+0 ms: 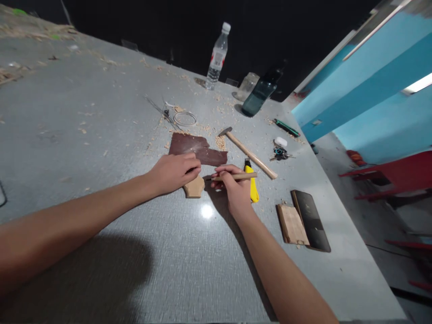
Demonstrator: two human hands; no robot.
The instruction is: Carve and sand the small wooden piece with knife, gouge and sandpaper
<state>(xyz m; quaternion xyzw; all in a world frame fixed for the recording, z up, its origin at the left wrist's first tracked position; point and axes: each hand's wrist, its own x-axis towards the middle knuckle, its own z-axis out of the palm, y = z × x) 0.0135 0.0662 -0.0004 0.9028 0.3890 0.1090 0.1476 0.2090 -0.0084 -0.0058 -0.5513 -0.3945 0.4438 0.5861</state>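
Observation:
A small, pale wooden piece [194,188] with angled edges lies flat on the grey table. My left hand [178,172] holds it down from its far left side, the fingers curled over its upper part. In a pen grip, my right hand [233,182] holds a slim pencil-like wooden stick [245,176]. Its thin dark tip points left, just beside the wooden piece; whether they touch I cannot tell. Just beyond my left fingers lies a torn sheet of brown sandpaper [189,145]. Right behind my right hand is a yellow utility knife [254,185], partly covered.
A hammer [251,154] lies beyond the knife. To the right are a wooden block [292,225], a black phone [311,219], keys [281,154] and a green-and-black tool [286,128]. Bottles [216,63], a glass jar [248,86] and coiled wire [185,118] stand or lie farther back among wood shavings.

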